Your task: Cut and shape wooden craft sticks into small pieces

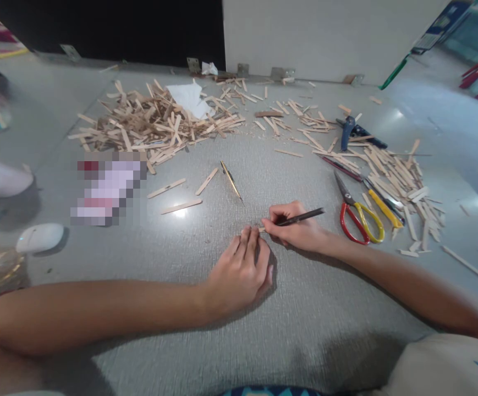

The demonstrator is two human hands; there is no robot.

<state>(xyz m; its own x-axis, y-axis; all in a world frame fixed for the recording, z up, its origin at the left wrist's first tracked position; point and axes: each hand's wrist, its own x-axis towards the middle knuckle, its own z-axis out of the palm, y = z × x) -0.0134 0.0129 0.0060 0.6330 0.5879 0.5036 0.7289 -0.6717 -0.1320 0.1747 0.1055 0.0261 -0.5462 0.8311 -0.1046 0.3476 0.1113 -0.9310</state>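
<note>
My right hand point(294, 226) grips a dark pen point(302, 217), its tip down on a small wooden stick piece point(261, 229) on the grey floor. My left hand point(241, 272) lies palm down beside it, fingers together and stretched, their tips pressing on that same stick piece. Both hands meet at the middle of the view.
A big heap of wooden sticks point(152, 121) lies at the far left, another scatter point(391, 170) at the right. Red-and-yellow scissors point(356, 212), a yellow cutter point(381, 206), blue pliers point(350, 131), loose sticks point(181, 207), a white mouse point(39, 237) lie around.
</note>
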